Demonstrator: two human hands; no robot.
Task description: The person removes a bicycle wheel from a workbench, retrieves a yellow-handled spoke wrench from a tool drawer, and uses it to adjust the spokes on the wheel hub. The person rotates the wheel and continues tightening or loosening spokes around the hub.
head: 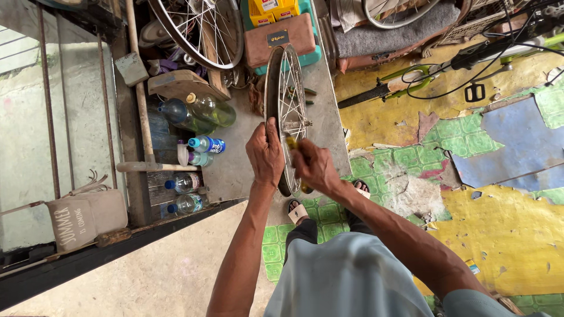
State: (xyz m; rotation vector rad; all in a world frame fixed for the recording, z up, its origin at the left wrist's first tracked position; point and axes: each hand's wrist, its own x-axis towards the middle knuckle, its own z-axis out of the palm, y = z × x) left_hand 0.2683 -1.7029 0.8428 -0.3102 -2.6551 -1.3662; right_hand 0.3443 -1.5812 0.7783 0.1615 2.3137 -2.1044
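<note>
From the head camera, looking straight down: a bare wheel [286, 111] stands upright on its rim, on the concrete floor [235, 170] in front of the person's sandalled feet. The left hand [265, 154] is closed over the top of the rim, steadying it. The right hand [314, 166] is curled shut around a yellow-handled tool [292, 142] whose tip pokes in among the spokes near the hub [292, 124].

To my eye the wheel rests only on its edge and that one grip; if the left hand slackens while the right one pushes, it could roll or tip toward the bottles [200, 144] just beside it. The tool could also slip off and jab between spokes, or catch the left-hand fingers, which sit close by.

The tool's tip is hidden behind the spokes, so I cannot tell what it bears on. The wheel's lowest part is covered by the hands. A second wheel [200, 29] and a green bike [446, 64] are cut off at the top edge.
</note>
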